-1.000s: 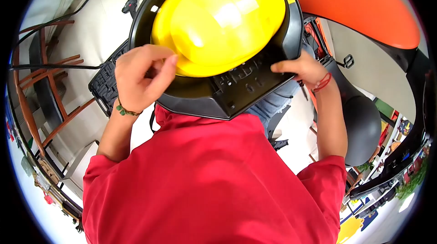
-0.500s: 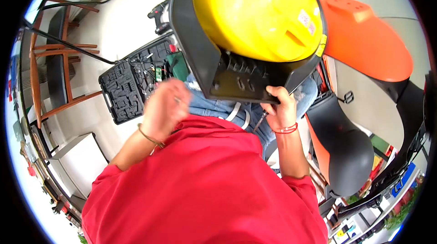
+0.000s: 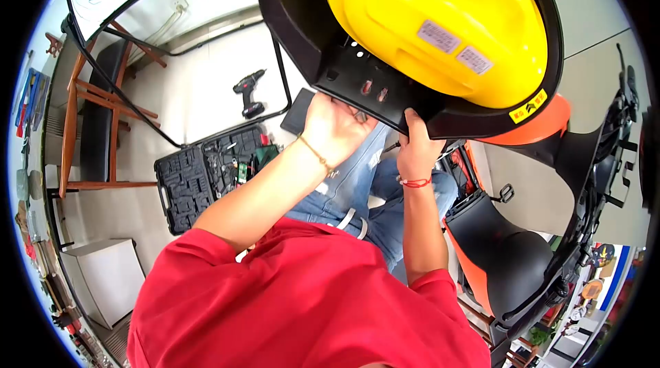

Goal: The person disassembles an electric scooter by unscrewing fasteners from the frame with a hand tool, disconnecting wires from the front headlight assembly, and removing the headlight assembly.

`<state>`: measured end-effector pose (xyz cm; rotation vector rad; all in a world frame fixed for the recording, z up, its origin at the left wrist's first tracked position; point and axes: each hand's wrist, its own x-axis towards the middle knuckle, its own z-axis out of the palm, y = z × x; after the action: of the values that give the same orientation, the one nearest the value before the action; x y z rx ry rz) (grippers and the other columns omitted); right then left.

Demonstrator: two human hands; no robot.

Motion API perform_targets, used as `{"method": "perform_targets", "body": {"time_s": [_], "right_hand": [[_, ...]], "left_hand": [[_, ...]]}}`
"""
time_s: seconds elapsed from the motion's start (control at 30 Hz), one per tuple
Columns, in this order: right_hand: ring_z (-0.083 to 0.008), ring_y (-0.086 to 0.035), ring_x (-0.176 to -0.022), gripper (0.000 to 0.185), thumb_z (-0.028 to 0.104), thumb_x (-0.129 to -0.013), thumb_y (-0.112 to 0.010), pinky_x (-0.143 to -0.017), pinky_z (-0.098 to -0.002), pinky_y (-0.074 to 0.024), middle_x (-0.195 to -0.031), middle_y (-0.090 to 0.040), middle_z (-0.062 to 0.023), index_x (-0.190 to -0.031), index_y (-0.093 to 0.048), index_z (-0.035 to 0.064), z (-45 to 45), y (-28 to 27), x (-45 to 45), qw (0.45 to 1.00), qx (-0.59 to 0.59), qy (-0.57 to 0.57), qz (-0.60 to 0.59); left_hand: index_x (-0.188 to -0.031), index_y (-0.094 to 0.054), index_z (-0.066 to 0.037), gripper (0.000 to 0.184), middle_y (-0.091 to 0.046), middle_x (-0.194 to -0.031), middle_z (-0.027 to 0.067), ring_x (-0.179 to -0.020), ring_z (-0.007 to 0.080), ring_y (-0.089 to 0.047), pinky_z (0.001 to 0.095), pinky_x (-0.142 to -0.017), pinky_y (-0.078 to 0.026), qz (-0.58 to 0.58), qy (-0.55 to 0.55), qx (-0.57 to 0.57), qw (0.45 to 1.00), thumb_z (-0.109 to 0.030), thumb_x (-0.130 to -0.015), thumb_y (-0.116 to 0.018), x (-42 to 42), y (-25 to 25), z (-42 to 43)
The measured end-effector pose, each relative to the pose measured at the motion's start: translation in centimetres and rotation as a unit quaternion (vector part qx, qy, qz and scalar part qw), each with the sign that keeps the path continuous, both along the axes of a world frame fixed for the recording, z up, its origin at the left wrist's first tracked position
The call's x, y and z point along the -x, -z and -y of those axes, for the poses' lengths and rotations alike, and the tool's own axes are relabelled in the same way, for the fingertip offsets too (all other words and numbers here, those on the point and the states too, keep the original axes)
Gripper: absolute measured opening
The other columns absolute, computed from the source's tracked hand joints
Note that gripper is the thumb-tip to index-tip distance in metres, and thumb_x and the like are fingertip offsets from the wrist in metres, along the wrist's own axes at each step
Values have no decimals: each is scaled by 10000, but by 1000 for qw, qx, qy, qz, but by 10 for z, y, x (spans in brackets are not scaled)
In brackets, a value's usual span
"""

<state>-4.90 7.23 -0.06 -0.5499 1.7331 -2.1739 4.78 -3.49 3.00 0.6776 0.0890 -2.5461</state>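
Note:
A large black plastic casing with a glossy yellow domed shell in it is tilted in front of me. Two printed labels and a yellow arrow sticker show on it. My right hand grips the lower edge of its slotted black plate, thumb on top and fingers beneath. A thin rod, partly hidden, shows beside that hand. Palm up, my left hand reaches under the same edge. A small dark metal piece shows at its fingers; the fingertips are hidden under the plate.
An open tool case lies on the floor at left, with a cordless drill beyond it. A wooden chair and a white box stand further left. An orange and black vehicle with a black seat is close on my right.
My left hand has moved right and up, from beside the casing to under its plate edge. The casing and yellow shell sit further right in view. My right hand keeps its grip.

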Motion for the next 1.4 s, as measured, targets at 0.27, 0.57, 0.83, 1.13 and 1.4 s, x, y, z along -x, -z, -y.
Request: {"method": "perform_targets", "body": {"time_s": [0.27, 0.57, 0.83, 1.13, 1.4], "right_hand": [[-241, -560, -1063, 325, -3, -874, -605, -970, -354, -402, -1193, -584, -171, -1171, -520, -105, 14, 21, 9, 958, 28, 106, -264], [-213, -601, -1024, 251, 48, -942, -535, -865, -316, -477, -1155, -609, -134, -1169, -552, -58, 21, 42, 50, 941, 43, 69, -329], [-208, -600, -1043, 271, -6, -900, -591, -884, -311, -477, -1200, -602, -153, -1153, -556, -98, 26, 18, 61, 930, 64, 92, -349], [-110, -478, -484, 83, -4, -881, -573, -438, -232, -352, -790, -630, -97, -930, -575, -70, 49, -32, 51, 944, 170, 148, -240], [-202, -629, -781, 242, -64, -819, -605, -601, -264, -525, -1043, -631, -161, -1053, -561, -105, 68, -84, 50, 934, 211, 209, -198]], "left_hand": [[-1143, -555, 2, 502, -631, -1113, 153, -1050, 252, -598, 398, -950, -453, -80, -148, 57, 984, -340, -953, -240, 82, 21, 32], [-908, -547, -74, 435, -506, -706, -19, -593, 110, -409, 249, -532, -305, -123, -174, 86, 973, -445, -931, -321, 101, -41, 19], [-1076, -529, -50, 456, -561, -934, 57, -856, 204, -504, 334, -774, -386, -142, -170, 71, 973, -423, -937, -308, 108, -55, 20], [-1107, -568, 2, 507, -574, -937, 73, -907, 193, -520, 349, -901, -406, -97, -163, 51, 981, -395, -951, -293, 119, -55, 26], [-1044, -591, -18, 482, -615, -1007, 100, -937, 201, -561, 357, -921, -422, -109, -135, 34, 984, -401, -945, -316, 120, -98, 27]]}}
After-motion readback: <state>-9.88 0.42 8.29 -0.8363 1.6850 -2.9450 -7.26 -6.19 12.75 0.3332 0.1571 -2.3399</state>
